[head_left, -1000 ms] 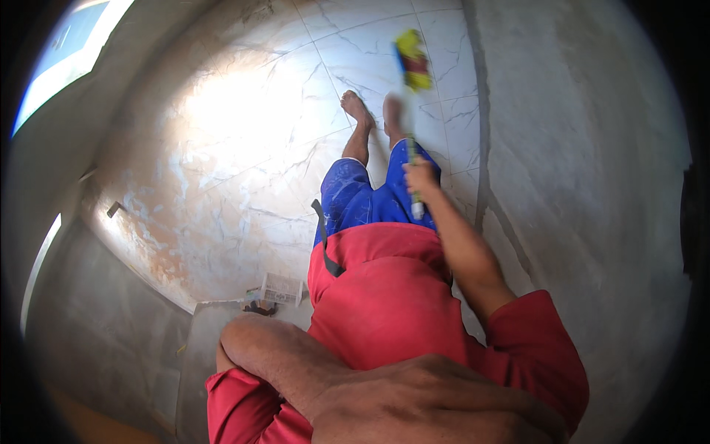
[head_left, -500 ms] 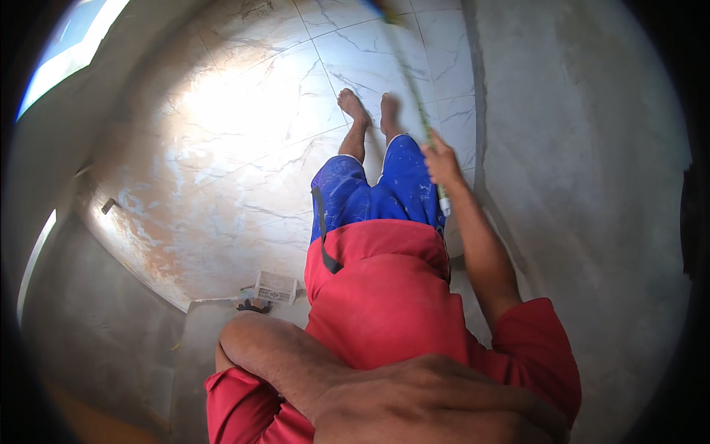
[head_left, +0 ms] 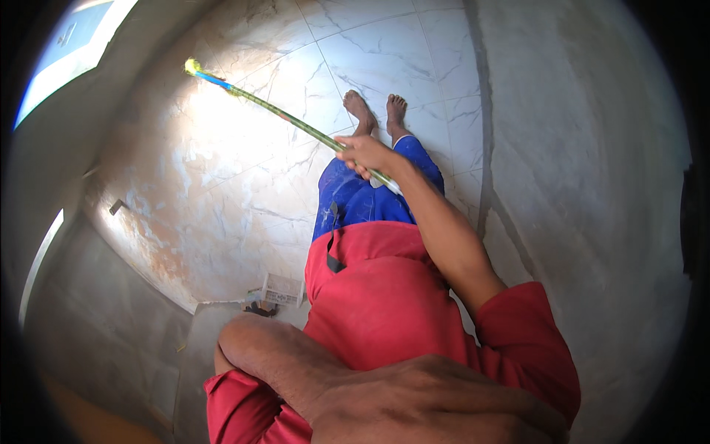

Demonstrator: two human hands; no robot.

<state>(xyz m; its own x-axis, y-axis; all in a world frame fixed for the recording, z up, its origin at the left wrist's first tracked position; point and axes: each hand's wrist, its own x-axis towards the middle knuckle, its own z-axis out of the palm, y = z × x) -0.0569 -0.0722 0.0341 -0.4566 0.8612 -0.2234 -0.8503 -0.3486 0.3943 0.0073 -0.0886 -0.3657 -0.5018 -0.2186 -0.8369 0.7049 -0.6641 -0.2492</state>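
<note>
I'm looking remotely into an unfinished room: bare grey cement walls beside a smeared, marble-patterned tile floor.

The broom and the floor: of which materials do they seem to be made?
Broom handle: mottled green, smooth-looking, perhaps wood or metal in a plastic sleeve; the core is hidden. Bristles: probably synthetic fibre, judging by their vivid yellow. Floor: likely glazed ceramic or similar tile with a marble look, as grey veins, straight joints and bright glare suggest.
</note>
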